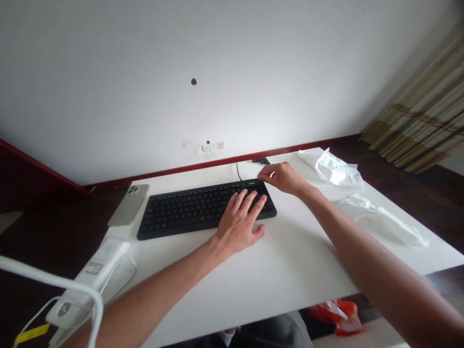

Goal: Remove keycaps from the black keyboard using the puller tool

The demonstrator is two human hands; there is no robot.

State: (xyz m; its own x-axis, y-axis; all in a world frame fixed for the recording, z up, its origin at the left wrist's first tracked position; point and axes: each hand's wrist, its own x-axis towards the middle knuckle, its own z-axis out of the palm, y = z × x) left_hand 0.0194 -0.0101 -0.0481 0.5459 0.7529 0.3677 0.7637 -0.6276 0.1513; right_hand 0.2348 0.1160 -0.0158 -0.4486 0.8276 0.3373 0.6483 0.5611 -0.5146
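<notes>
A black keyboard lies across the far half of the white table, its cable running to the back edge. My left hand rests flat on the keyboard's right end, fingers spread over the keys. My right hand hovers just past the keyboard's far right corner, fingers pinched together on something small I cannot make out. A few small black pieces lie at the table's back edge near that hand.
A phone lies face down left of the keyboard. A white device with cables sits at the table's left front corner. Crumpled white plastic wrapping and another clear bag lie on the right side. An orange-white bag is on the floor.
</notes>
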